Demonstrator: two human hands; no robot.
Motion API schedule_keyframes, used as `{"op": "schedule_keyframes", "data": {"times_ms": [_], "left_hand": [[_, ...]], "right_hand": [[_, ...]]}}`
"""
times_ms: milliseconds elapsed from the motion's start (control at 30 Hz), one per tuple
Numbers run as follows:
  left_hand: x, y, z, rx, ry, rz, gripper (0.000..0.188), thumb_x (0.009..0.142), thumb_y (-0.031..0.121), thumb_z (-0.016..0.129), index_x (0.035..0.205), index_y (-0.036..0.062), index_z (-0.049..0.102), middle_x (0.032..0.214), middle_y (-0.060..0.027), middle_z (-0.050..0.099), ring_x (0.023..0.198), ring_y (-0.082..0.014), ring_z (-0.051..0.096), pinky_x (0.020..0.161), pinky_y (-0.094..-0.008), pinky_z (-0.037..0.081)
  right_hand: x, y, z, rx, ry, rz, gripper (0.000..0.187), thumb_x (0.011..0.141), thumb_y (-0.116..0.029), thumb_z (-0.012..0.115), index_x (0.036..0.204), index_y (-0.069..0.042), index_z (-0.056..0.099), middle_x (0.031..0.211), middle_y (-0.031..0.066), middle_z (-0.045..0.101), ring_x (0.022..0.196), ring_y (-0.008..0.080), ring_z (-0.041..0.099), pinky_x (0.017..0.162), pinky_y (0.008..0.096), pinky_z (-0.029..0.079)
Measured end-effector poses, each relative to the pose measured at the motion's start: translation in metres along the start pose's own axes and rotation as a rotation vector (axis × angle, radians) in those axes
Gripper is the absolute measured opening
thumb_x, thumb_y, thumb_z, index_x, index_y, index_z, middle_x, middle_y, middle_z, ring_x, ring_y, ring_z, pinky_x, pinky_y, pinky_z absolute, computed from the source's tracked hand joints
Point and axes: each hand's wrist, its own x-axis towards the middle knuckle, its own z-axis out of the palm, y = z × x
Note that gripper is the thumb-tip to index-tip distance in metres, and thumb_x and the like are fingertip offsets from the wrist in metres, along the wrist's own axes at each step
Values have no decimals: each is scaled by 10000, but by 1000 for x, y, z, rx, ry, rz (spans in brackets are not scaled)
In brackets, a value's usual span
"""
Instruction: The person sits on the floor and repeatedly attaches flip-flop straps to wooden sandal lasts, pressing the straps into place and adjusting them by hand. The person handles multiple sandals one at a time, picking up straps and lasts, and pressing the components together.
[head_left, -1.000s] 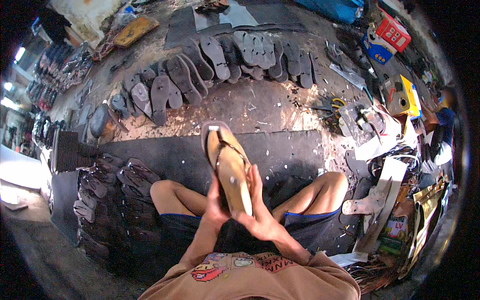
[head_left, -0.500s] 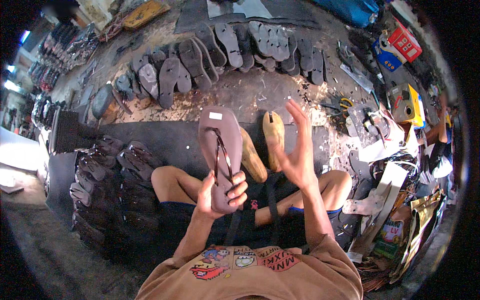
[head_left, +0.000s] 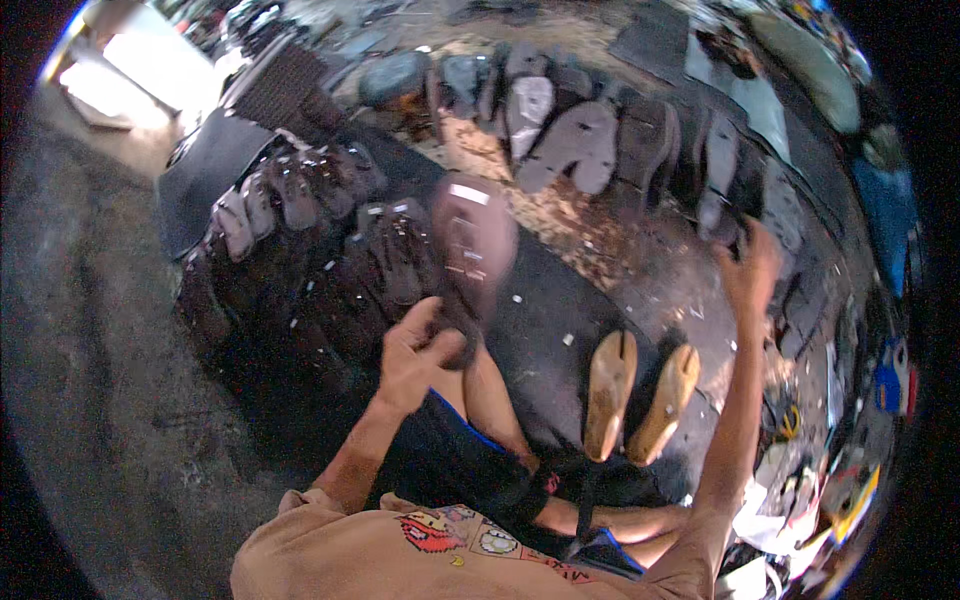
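Observation:
My left hand (head_left: 412, 355) is closed round the heel end of a brown flip-flop (head_left: 480, 235), smeared by motion, with its toe end pointing away from me. Beyond it on the left lie several dark sandals (head_left: 395, 235). My right hand (head_left: 752, 270) reaches far out on the right, beside the row of grey soles. Its thumb and fingers are curved and apart, and I make out nothing held between them. The nearest sole is a narrow grey one (head_left: 718, 170). Two wooden shoe lasts (head_left: 608, 395) (head_left: 666, 405) lie side by side in front of my crossed legs.
A black mat (head_left: 545, 330) stretches across the floor before me. Grey cut soles (head_left: 580, 150) stand in a row along its far side, over scattered scraps. To the right lie yellow-handled scissors (head_left: 790, 422) and a blue box (head_left: 893, 378). A dark ribbed block (head_left: 280, 85) sits at far left.
My view has swung to the left. The flip-flop has moved left with my left hand, towards the dark sandals. My right hand has gone from beside the lasts out towards the row of soles.

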Motion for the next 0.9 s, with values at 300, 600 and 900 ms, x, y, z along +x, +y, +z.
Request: {"op": "schedule_keyframes", "data": {"times_ms": [300, 600, 900], "left_hand": [[48, -87, -122, -411, 660, -87, 492, 1030, 153, 733, 1468, 35, 543, 1293, -73, 674, 1198, -206, 631, 1068, -416, 496], [-18, 62, 60, -356, -163, 445, 674, 993, 51, 709, 1581, -12, 386, 1601, -220, 477, 1356, -295, 600, 1147, -430, 481], [-80, 96, 110, 201, -694, 826, 347, 838, -5, 820, 1178, 14, 757, 1379, -179, 634, 1308, -333, 648, 1098, -439, 543]], "right_hand": [[30, 112, -1, -201, 432, 393, 405, 1020, -328, 707, 1275, -15, 741, 1245, 216, 748, 1088, 406, 709, 946, 470, 561], [-174, -206, -139, 1491, -322, 1008, 33, 1015, -88, 683, 1036, -74, 661, 848, -12, 620, 752, 122, 603, 776, 323, 588], [-208, -218, -220, 990, -69, 293, 635, 824, -10, 812, 1420, -14, 592, 1421, 190, 624, 1377, 345, 577, 1171, 469, 459]]}}
